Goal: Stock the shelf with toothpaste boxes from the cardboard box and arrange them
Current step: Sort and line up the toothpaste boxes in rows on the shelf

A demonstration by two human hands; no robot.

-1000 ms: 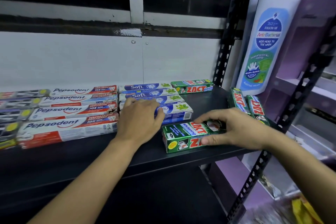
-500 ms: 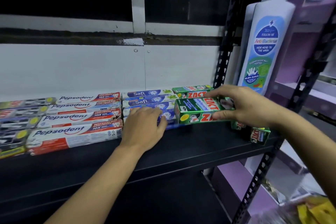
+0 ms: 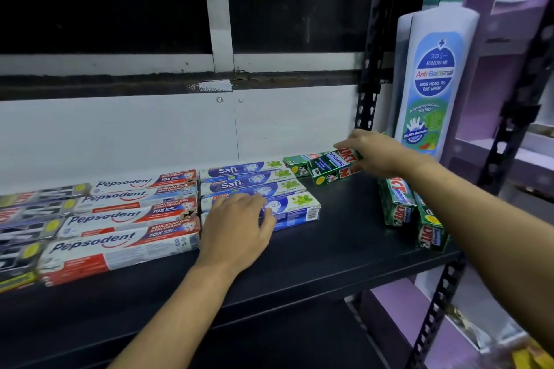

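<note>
My right hand (image 3: 380,154) grips a green Zact toothpaste box (image 3: 331,169) at its right end, holding it tilted at the back of the black shelf (image 3: 344,249), just in front of another green Zact box (image 3: 295,162) lying by the wall. My left hand (image 3: 238,228) rests palm down on the front blue Safi boxes (image 3: 295,208). Rows of Pepsodent boxes (image 3: 120,237) lie to the left. Two more Zact boxes (image 3: 397,204) lie lengthwise at the shelf's right end, under my right forearm.
Dark grey boxes (image 3: 27,228) fill the shelf's far left. A tall white Anti-Bacterial wash bottle (image 3: 434,84) stands right of the black perforated upright (image 3: 371,93). Purple shelving (image 3: 491,153) lies further right. A white wall backs the shelf.
My right hand lifted the Zact box from the shelf's front edge and carried it back and right, toward the Zact box by the wall. My left hand stayed on the Safi boxes.
</note>
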